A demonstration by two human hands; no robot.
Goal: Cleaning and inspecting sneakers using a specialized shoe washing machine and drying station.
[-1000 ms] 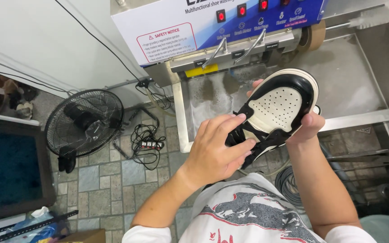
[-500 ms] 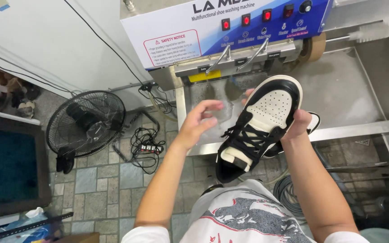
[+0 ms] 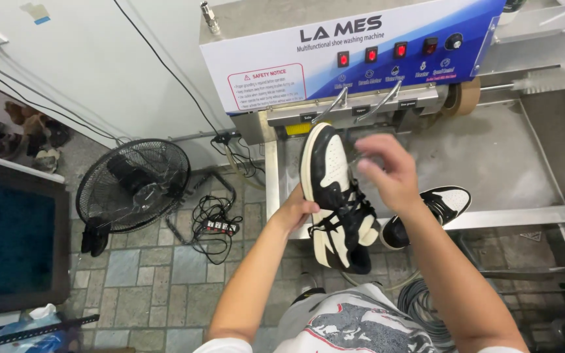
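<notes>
Your left hand (image 3: 293, 213) grips a black-and-white shoe (image 3: 335, 196) by its side, fingers wrapped behind the upper, thumb on the near edge. The shoe is held off the trough (image 3: 492, 157), toe up toward the machine (image 3: 354, 52) and heel down toward your lap, its side and laces turned to your face; this attitude puts the laced front within reach of the other hand and keeps the sole clear of the wet steel.

Your right hand (image 3: 390, 171) holds nothing. It hovers just in front of the shoe's upper half, fingers loosely curled and a little spread, blurred in the head view, so whether the fingertips touch the laces cannot be told.

A second shoe (image 3: 436, 208) of the same colours lies on its side at the trough's front rim (image 3: 524, 216), just right of your right wrist and partly hidden by it. It rests there apart from the held one, close enough to be taken up without a stretch.

Above the held shoe's toe, two metal levers (image 3: 361, 101) slope down from the machine's front, below a row of red switches (image 3: 384, 52). At the right a round brush wheel (image 3: 465, 97) sits on a shaft that ends in a white bristle brush (image 3: 547, 78); both stand well apart from the shoes.

On the tiled floor to your left stand a black fan (image 3: 132, 186) and a power strip (image 3: 217, 225) with tangled cable, outside the trough.
</notes>
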